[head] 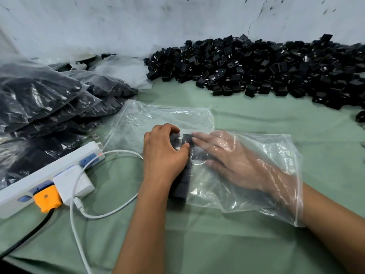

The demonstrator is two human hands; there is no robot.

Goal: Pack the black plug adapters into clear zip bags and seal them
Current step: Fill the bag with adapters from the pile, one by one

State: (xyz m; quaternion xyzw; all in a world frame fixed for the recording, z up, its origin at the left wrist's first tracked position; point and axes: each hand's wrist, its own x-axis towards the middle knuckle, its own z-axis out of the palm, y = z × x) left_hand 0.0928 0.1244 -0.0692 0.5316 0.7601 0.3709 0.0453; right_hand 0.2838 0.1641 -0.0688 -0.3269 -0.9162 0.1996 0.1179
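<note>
My right hand point(233, 161) is inside a clear zip bag point(276, 175), fingers straight and flat, its fingertips touching a row of black plug adapters point(182, 180) lined up on the green cloth. My left hand point(164, 153) curls over the far end of that row from outside the bag and grips the adapters there. A second clear zip bag point(164, 117) lies flat just behind the hands. A large loose heap of black adapters point(266, 66) runs along the wall at the back right.
Filled bags of adapters point(43, 103) are stacked at the left. A white power strip point(49, 175) with an orange plug point(47, 200), a white charger point(73, 184) and a looping white cable point(102, 214) lies at the near left.
</note>
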